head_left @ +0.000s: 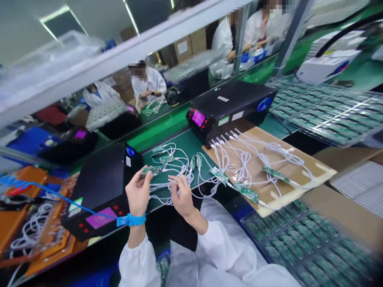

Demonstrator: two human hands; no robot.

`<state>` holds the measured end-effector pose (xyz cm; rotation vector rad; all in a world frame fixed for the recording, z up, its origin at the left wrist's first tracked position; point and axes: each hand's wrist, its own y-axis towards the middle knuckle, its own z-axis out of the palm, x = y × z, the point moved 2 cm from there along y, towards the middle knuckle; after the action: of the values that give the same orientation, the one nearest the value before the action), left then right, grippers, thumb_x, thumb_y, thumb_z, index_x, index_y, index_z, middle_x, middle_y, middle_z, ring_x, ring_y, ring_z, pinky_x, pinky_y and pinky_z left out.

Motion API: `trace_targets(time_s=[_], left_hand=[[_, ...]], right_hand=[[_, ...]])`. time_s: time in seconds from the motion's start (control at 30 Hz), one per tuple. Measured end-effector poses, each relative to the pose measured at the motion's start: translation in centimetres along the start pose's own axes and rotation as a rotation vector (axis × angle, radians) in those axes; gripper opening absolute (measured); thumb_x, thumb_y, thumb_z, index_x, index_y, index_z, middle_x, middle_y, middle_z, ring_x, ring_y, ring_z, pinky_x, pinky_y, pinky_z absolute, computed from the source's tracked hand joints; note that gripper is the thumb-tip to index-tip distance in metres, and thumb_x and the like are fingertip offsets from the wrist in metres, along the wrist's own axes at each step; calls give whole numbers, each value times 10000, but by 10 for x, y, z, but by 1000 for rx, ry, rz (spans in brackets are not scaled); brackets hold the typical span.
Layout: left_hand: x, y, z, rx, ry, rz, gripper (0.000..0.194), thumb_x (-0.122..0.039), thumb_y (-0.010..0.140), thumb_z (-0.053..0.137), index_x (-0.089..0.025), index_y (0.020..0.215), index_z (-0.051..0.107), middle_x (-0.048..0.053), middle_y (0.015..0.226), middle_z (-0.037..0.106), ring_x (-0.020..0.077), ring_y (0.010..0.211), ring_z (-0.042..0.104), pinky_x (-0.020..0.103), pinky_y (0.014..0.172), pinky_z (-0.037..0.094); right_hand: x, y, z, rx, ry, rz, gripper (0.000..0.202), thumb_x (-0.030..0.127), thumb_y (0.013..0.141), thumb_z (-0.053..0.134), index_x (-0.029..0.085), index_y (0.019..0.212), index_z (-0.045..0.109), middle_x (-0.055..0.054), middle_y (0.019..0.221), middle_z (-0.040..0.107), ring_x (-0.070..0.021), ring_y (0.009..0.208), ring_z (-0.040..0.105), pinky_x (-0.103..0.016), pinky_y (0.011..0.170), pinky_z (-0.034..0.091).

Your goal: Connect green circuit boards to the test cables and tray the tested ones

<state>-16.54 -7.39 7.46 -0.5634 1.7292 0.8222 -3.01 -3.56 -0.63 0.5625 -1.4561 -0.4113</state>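
Observation:
My left hand (138,192), with a blue strap at its wrist, pinches a small green circuit board (152,171) near the black box on the left. A white cable end meets the board's right side. Just to the right, my right hand (182,196) has its fingers closed on a white cable (173,177). Beyond my hands, several boards with white cables lie on the green table (191,141). More boards (245,192) are at the right, on and beside a brown cardboard sheet (257,139).
Black boxes with purple screens stand at left (98,187) and centre (233,103). Trays of boards lie at lower right (311,243) and upper right (335,109). A metal rail (119,52) crosses above. People in white coats sit across the bench.

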Motion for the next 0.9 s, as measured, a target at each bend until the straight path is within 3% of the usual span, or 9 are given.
trace_targets(time_s=[0.13, 0.33, 0.57, 0.9], left_hand=[[17, -23, 4, -179, -16, 18, 463, -377, 750, 865, -120, 1123, 773, 140, 1046, 808, 270, 938, 791, 375, 904, 649], [16, -31, 0, -267, -13, 54, 422, -345, 736, 867, -133, 1094, 793, 119, 947, 818, 276, 861, 800, 336, 775, 676], [19, -34, 7, -221, -153, 24, 406, -328, 712, 876, -137, 1060, 792, 100, 916, 819, 244, 789, 797, 300, 716, 674], [17, -28, 14, -221, -135, 67, 293, -309, 720, 865, -152, 926, 728, 78, 856, 801, 237, 755, 792, 294, 664, 670]], right_hand=[[14, -12, 13, 137, 44, -35, 342, 275, 1085, 429, 163, 1280, 687, -80, 954, 642, -154, 822, 626, -291, 755, 562], [34, -1, 38, 61, 121, -69, 282, 191, 1036, 550, 201, 1258, 724, -59, 931, 684, -121, 801, 659, -248, 736, 578], [42, 17, 37, -31, 155, -118, 118, 127, 956, 658, 157, 1031, 744, -54, 882, 671, -115, 760, 662, -241, 704, 599], [35, 25, 36, -12, 160, -154, 108, 88, 944, 643, 144, 1021, 694, -56, 902, 632, -121, 777, 640, -244, 704, 585]])
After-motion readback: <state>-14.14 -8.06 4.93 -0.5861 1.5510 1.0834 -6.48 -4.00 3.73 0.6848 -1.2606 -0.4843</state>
